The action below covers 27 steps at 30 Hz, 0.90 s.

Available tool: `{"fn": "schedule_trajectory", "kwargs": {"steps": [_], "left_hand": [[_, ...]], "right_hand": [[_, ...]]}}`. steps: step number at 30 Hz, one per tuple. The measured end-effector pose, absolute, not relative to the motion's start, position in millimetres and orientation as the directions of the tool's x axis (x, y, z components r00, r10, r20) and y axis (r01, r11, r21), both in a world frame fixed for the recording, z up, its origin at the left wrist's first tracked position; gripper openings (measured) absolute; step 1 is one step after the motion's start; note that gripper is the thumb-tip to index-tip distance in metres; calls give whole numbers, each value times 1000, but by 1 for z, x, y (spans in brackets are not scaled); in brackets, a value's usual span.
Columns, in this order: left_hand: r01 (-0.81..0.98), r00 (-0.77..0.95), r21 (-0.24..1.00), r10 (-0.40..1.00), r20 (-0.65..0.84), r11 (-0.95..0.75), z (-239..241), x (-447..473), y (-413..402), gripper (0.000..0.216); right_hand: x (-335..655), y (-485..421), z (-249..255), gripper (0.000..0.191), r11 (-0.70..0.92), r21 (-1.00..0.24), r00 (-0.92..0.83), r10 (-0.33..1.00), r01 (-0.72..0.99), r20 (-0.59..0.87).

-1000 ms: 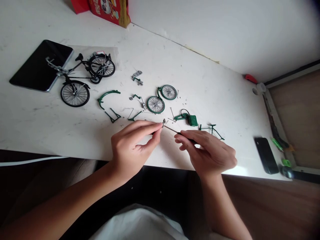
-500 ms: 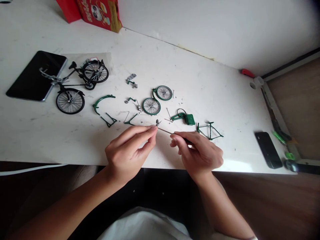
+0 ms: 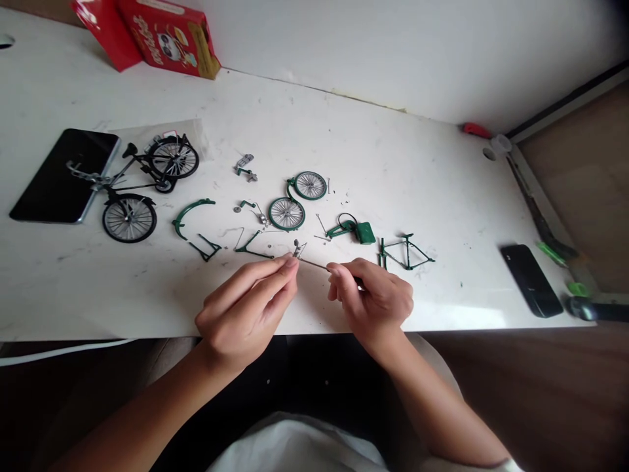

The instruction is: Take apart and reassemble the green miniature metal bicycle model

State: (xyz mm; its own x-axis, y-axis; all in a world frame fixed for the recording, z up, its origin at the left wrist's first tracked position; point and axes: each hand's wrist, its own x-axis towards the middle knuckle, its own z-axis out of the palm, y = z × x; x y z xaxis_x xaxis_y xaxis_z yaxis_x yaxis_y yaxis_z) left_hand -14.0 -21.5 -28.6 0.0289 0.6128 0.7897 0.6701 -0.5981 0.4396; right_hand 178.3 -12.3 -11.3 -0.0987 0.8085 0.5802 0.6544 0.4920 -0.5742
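Between thumb and fingers, my left hand (image 3: pixel 248 305) pinches a small silvery model bicycle part (image 3: pixel 297 249); its exact kind is too small to tell. My right hand (image 3: pixel 371 301) is closed around a thin screwdriver (image 3: pixel 314 265), whose tip reaches the part. Beyond the hands lie two green-rimmed model wheels (image 3: pixel 286 214), a curved green mudguard (image 3: pixel 189 215) and green V-shaped frame pieces (image 3: pixel 206 249). Right of them are a green chain guard piece (image 3: pixel 363 233) and a green bicycle frame (image 3: pixel 407 252). Small pedal parts (image 3: pixel 246 167) rest farther back.
An assembled black model bicycle (image 3: pixel 147 170) leans over a dark tablet (image 3: pixel 61 177) at the left. A red snack bag (image 3: pixel 167 42) stands at the back. On the right lie a black phone (image 3: pixel 531 280) and a red object (image 3: pixel 476 130). Tiny screws are scattered on the white table (image 3: pixel 383 170).
The view has shifted, so the table contents sit slightly left and mostly lower. Both hands keep their grips, and the screwdriver tip stays at the small part.
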Motion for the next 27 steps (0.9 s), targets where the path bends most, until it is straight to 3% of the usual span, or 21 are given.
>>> {"fn": "schedule_trajectory", "kwargs": {"steps": [4, 12, 19, 27], "left_hand": [[667, 48, 428, 609, 792, -609, -28, -15, -22, 54], [657, -19, 478, 621, 783, -583, -24, -14, -14, 43], [590, -43, 575, 690, 723, -566, -24, -12, -12, 36], [554, -43, 623, 728, 684, -552, -25, -11, -11, 33]], "right_hand": [[175, -14, -11, 44, 363, -674, -50, 899, 644, 436], [185, -4, 1, 21, 557, -559, -329, 824, 614, 461], [190, -3, 8, 29, 592, -529, -454, 806, 609, 380], [186, -5, 7, 37, 589, -488, -435, 807, 643, 400]]}}
